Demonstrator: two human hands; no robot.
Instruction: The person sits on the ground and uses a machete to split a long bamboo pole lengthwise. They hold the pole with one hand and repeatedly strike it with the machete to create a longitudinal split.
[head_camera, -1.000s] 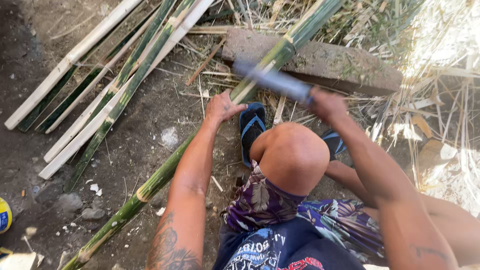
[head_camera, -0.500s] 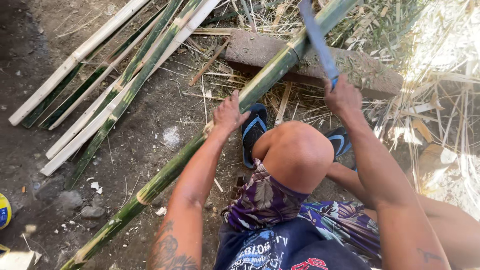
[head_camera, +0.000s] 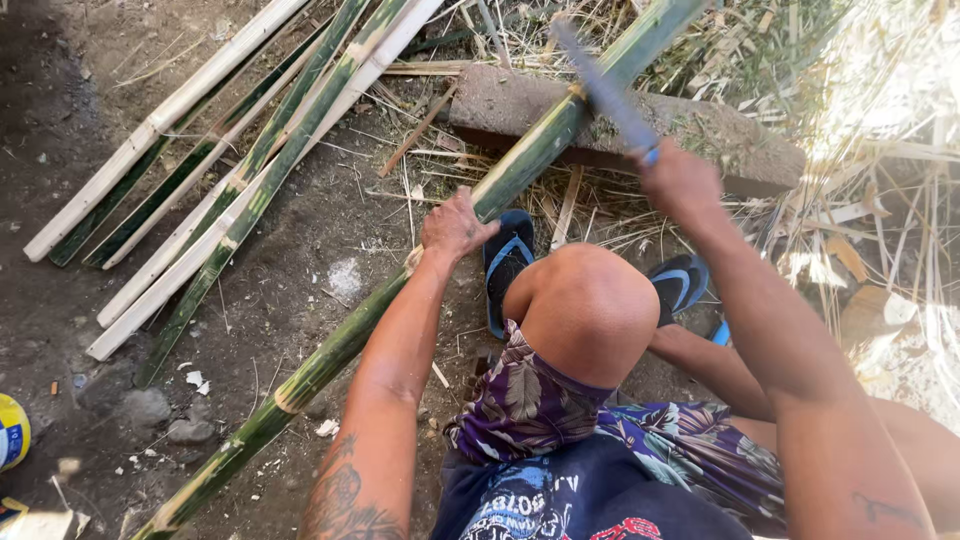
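While the person squats at the lower middle of the head view, the left hand (head_camera: 455, 225) reaches forward on a nearly straight, tattooed forearm and presses palm-down on the long green bamboo pole (head_camera: 400, 290), fingers curled over its upper side. That pole runs diagonally from the lower left corner to the top edge right of centre, and its upper stretch lies across a grey stone slab (head_camera: 730, 140). Right of it, the right hand (head_camera: 680, 180) is raised with the elbow bent and is clenched around the handle of a blade (head_camera: 600, 85), which slants up and to the left above the pole and the slab. Motion blur smears the blade, so its edge and tip are hard to make out, and only a small blue bit of the handle shows at the fist. A bare knee (head_camera: 585, 310) covers part of the blue sandals (head_camera: 505, 265). Split bamboo strips (head_camera: 230, 190) lie on the dirt at upper left, their far ends cut off by the top edge. Glare washes out the dry stalks at far right.
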